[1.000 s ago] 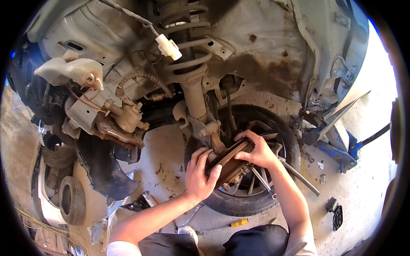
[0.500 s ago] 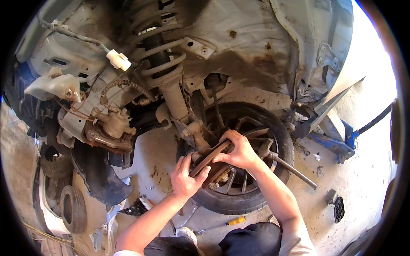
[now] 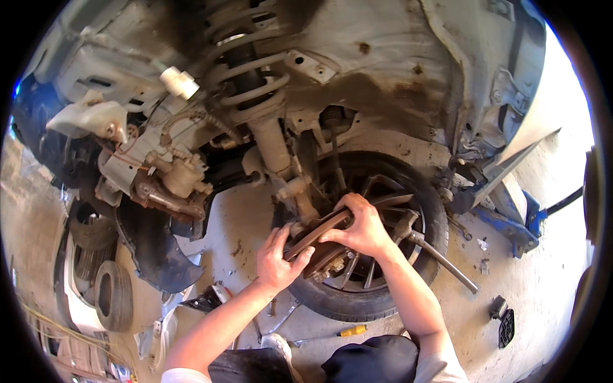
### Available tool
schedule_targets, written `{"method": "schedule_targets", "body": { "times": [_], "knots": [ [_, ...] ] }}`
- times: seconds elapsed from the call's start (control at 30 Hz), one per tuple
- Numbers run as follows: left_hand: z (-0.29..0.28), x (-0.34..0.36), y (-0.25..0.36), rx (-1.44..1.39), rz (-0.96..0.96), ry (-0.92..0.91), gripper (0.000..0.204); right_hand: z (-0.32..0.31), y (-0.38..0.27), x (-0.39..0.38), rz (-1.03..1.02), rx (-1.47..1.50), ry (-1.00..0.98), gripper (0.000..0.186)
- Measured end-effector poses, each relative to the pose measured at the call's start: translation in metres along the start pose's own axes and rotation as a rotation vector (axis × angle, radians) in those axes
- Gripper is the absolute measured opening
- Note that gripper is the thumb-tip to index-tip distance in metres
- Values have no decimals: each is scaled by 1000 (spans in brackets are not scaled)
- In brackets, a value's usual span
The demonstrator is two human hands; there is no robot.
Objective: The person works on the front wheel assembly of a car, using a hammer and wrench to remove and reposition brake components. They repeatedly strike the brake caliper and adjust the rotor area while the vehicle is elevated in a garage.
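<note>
Both my hands grip a rusty brake disc (image 3: 324, 233), seen nearly edge-on and tilted, at the lower end of the suspension strut (image 3: 273, 147). My left hand (image 3: 278, 260) is closed on its lower left edge, thumb on the near side. On the upper right edge, my right hand (image 3: 364, 228) is curled over the rim with the thumb beneath. A wheel with a black tyre (image 3: 436, 246) lies flat on the floor under the disc. Across that wheel rests a hammer (image 3: 445, 260). The hub area behind the disc is partly hidden.
A coil spring (image 3: 258, 96) surrounds the strut. The rusty brake caliper (image 3: 179, 175) hangs left of it, below a white connector (image 3: 179, 83). A blue jack (image 3: 523, 225) stands right. A yellow-handled screwdriver (image 3: 352, 330) lies near my knees. Loose tyres (image 3: 115, 297) are at left.
The view has shifted slightly, so the car parts appear a little lower and further right. My hands keep the same grip on the brake disc, which has barely moved.
</note>
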State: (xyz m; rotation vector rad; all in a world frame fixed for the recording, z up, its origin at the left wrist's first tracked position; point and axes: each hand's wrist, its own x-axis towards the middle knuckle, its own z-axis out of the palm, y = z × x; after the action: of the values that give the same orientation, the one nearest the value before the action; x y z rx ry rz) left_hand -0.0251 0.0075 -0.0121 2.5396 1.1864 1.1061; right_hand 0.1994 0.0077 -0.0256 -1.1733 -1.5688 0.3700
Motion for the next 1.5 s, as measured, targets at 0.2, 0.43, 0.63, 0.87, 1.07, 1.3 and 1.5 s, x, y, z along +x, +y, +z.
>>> {"method": "schedule_targets", "body": {
  "times": [0.2, 0.43, 0.63, 0.87, 1.07, 1.3, 1.5],
  "knots": [
    [-27, -6, 2, -65, -127, -337, 67, -6, -3, -4, 156, 57, -114, 65],
    [-60, -57, -57, -12, 64, -614, 65, -16, -1, -7, 289, 209, -259, 38],
    [-47, -59, -95, -198, -15, -508, 63, -15, -18, 6, 360, 122, -259, 54],
    [-18, -66, -99, -460, -41, -410, 59, 3, -50, 52, 548, -120, -20, 68],
    [-14, -76, -118, -601, -168, -384, 53, 44, -63, 68, 568, -257, 31, 64],
    [10, -117, -134, -503, -407, -437, 46, 51, -73, 60, 593, -291, 94, 64],
    [20, -123, -129, -551, -423, -433, 42, 51, -73, 57, 623, -341, 121, 66]
  ]
}}
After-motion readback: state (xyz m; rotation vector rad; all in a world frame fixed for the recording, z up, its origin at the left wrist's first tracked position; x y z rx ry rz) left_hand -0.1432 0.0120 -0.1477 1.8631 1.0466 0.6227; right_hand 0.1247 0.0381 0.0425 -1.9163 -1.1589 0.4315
